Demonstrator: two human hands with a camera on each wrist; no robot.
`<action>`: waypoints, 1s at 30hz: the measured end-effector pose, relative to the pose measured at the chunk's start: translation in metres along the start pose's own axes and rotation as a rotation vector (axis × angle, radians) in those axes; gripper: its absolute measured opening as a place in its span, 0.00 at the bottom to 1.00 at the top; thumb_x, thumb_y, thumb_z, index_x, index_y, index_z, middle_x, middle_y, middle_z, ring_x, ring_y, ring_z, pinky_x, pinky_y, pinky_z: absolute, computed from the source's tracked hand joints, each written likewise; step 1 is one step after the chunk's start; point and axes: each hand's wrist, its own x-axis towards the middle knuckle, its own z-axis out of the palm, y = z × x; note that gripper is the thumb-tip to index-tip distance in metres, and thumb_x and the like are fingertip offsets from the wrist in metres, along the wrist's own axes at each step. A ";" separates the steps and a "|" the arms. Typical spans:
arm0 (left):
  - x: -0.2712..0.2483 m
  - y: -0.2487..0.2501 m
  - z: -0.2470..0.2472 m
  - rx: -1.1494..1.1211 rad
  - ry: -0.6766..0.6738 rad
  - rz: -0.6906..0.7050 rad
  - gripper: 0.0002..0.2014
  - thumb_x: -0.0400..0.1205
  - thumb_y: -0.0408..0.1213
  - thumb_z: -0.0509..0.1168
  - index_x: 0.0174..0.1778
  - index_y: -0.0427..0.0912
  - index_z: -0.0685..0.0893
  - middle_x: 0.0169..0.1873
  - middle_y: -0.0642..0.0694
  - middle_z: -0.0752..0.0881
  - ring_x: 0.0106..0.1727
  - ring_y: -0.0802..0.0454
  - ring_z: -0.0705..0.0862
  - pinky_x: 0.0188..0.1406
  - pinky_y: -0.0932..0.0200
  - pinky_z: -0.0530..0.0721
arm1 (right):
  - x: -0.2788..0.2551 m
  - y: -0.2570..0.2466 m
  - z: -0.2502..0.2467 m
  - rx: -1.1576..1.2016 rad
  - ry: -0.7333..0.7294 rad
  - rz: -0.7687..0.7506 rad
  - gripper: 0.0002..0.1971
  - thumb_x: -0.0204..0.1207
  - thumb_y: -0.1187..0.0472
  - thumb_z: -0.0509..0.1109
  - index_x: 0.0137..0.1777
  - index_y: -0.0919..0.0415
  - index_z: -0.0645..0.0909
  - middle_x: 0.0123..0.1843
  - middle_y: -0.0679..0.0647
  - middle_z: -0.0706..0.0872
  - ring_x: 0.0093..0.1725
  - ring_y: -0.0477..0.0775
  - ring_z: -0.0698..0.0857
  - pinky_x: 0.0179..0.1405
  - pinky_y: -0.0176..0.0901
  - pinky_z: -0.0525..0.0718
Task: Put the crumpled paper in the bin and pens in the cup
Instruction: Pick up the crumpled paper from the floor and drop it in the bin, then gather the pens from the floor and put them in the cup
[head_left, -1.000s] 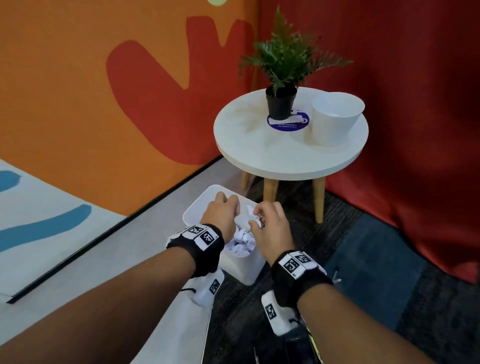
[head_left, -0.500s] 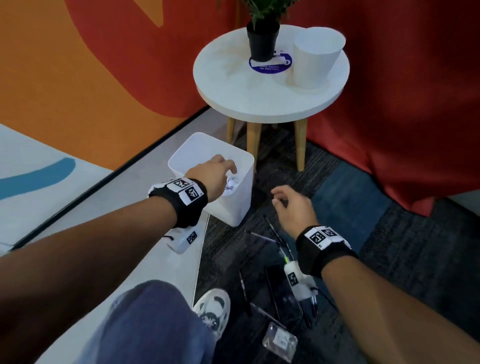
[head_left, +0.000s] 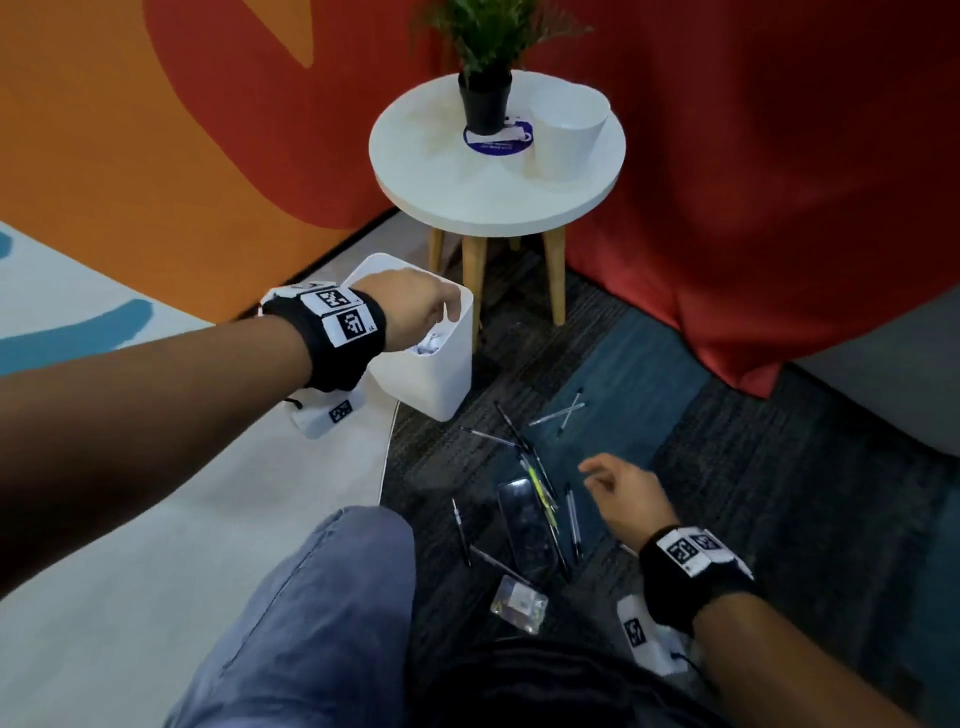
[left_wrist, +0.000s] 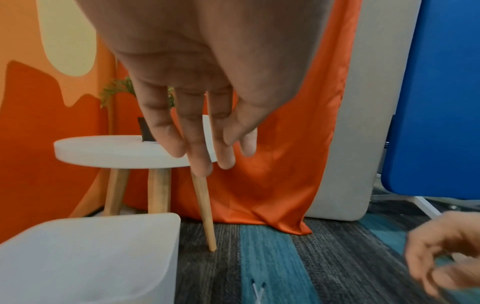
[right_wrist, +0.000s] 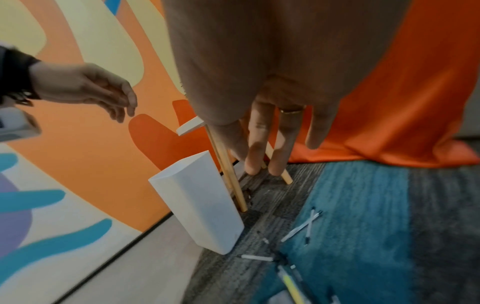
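Observation:
The white bin (head_left: 431, 379) stands on the floor beside the round table, with crumpled paper (head_left: 430, 345) inside. My left hand (head_left: 445, 312) hovers over the bin's rim, fingers hanging loose (left_wrist: 200, 162) and holding nothing. Several pens (head_left: 535, 467) lie scattered on the carpet to the right of the bin, two of them crossed (right_wrist: 302, 227). My right hand (head_left: 592, 475) hangs just above the pens, fingers (right_wrist: 259, 156) relaxed and empty. The white cup (head_left: 569, 132) stands on the table top (head_left: 467, 187).
A potted plant (head_left: 485, 101) shares the table with the cup. A dark phone-like slab (head_left: 525, 525) and a small clear packet (head_left: 519, 605) lie among the pens. My knee (head_left: 322, 597) is at the front. A red curtain (head_left: 753, 208) hangs behind.
Both hands were at the bin with the paper. My right hand has left the bin and moved right and down over the pens. The left hand stays above the bin, empty.

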 end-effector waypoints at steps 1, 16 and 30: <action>-0.003 0.004 0.005 -0.025 -0.031 -0.006 0.16 0.82 0.31 0.56 0.59 0.53 0.81 0.52 0.52 0.86 0.53 0.47 0.83 0.52 0.53 0.81 | -0.007 0.006 -0.005 -0.005 -0.017 0.011 0.08 0.80 0.61 0.66 0.54 0.47 0.82 0.49 0.49 0.90 0.50 0.51 0.88 0.52 0.43 0.84; 0.015 -0.042 0.107 -0.345 -0.216 0.241 0.12 0.84 0.35 0.56 0.55 0.55 0.80 0.58 0.49 0.83 0.57 0.44 0.81 0.55 0.53 0.80 | 0.090 -0.059 -0.041 -0.422 -0.014 0.126 0.12 0.81 0.56 0.64 0.62 0.46 0.81 0.56 0.49 0.90 0.59 0.58 0.86 0.63 0.49 0.79; 0.044 -0.068 0.221 -0.723 -0.511 0.221 0.14 0.81 0.34 0.54 0.57 0.54 0.77 0.58 0.48 0.81 0.60 0.44 0.81 0.61 0.48 0.79 | 0.264 -0.156 -0.008 -0.827 -0.454 0.157 0.15 0.80 0.59 0.55 0.61 0.47 0.79 0.61 0.55 0.86 0.59 0.62 0.84 0.59 0.52 0.82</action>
